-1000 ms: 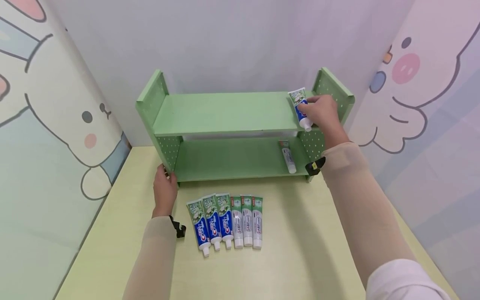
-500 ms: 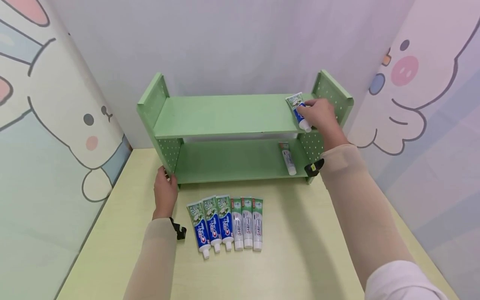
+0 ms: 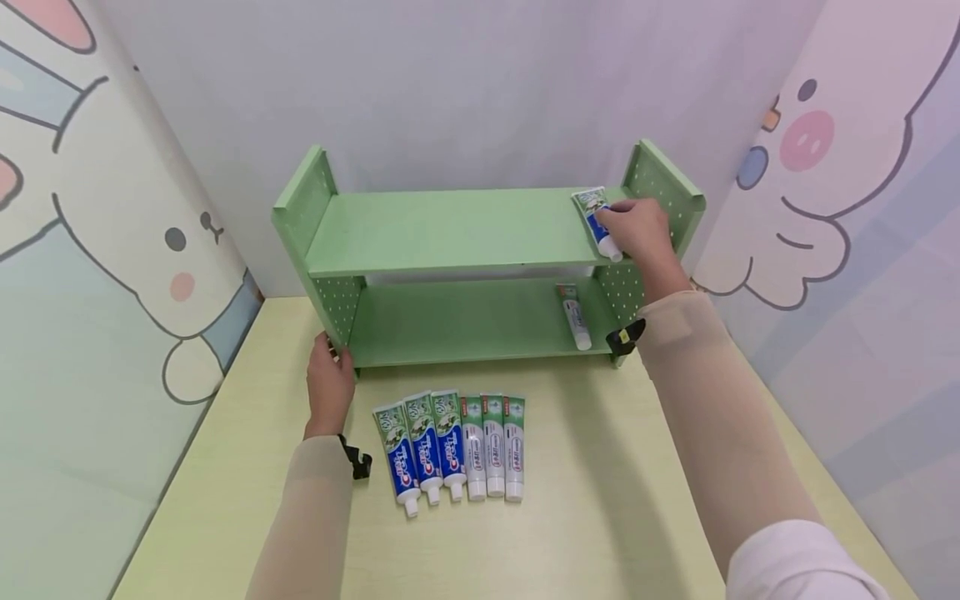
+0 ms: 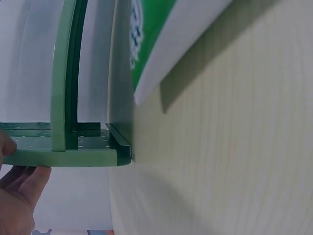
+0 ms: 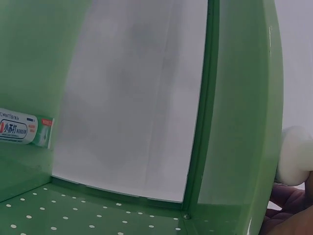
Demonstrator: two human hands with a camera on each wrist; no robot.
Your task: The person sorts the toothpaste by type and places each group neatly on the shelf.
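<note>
- The right hand (image 3: 637, 229) is pinching the blue-and-green plastic toothpaste tube (image 3: 596, 218) near its cap; this grip is curling round the tube, which is lying on the top board of the green two-level pegboard shelf (image 3: 450, 229), at its right end.
- The tube is probably light, soft and a little slippery; holding the stiffer part near the cap seems safest.
- Its long axis is running front to back, with the white cap (image 3: 612, 250) pointing toward the person.
- The left hand (image 3: 330, 387) is holding the shelf's lower left corner on the pale yellow tabletop (image 3: 600, 500), fingers curled round the edge.
</note>
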